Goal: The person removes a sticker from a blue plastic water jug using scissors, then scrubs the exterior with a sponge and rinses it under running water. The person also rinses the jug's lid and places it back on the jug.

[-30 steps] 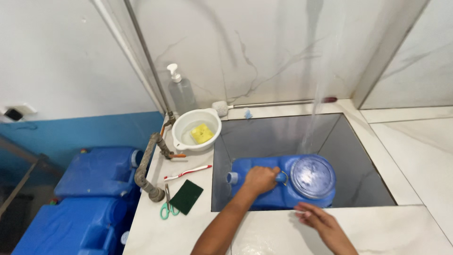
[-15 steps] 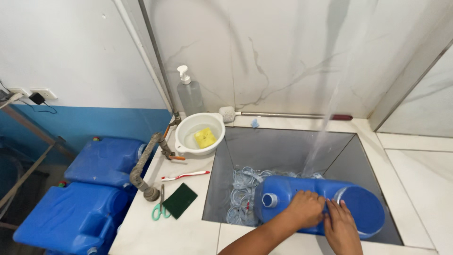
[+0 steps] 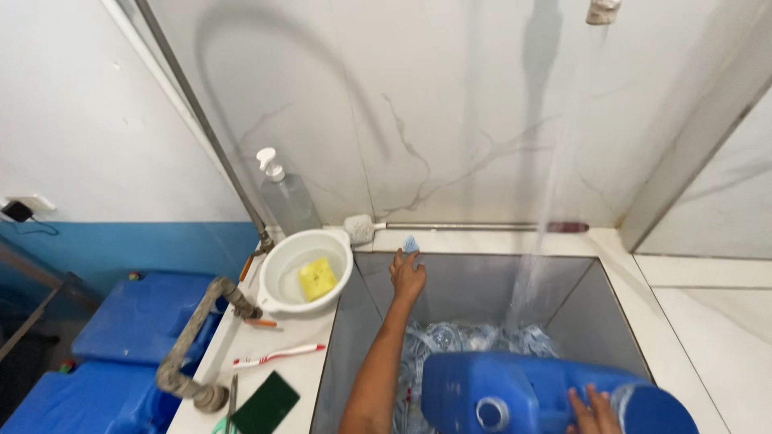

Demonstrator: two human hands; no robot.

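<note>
The blue jerrycan [image 3: 523, 394] lay on its side in the sink [image 3: 474, 281], at the near end of it, with its round open mouth turned up and toward the left. The right hand [image 3: 593, 410] rested flat on top of the jerrycan, fingers stretched and a little spread, not closed around anything. Just beside that hand, at the right end of the jerrycan, a round translucent lid [image 3: 655, 410] was partly visible. The left hand [image 3: 408, 275] was far from the jerrycan, reached out to the back rim of the sink, and its fingertips touched a small blue object [image 3: 411, 243] there; whether the fingers pinched it or only touched it I cannot tell. A stream of water [image 3: 540, 241] fell into the sink behind the jerrycan, and the water splashed on the bottom. On the desk left of the sink stood a white bowl [image 3: 307, 272] with a yellow sponge [image 3: 318, 278] inside. Nearer to the camera on the same desk lay a toothbrush [image 3: 279, 354] and a dark green scouring pad [image 3: 266, 403]. Behind the bowl, against the wall, stood a clear pump bottle [image 3: 287, 197]. A long brush [image 3: 466, 227] lay along the ledge behind the sink. Left of the desk, lower down, were more blue containers [image 3: 137, 321].
</note>
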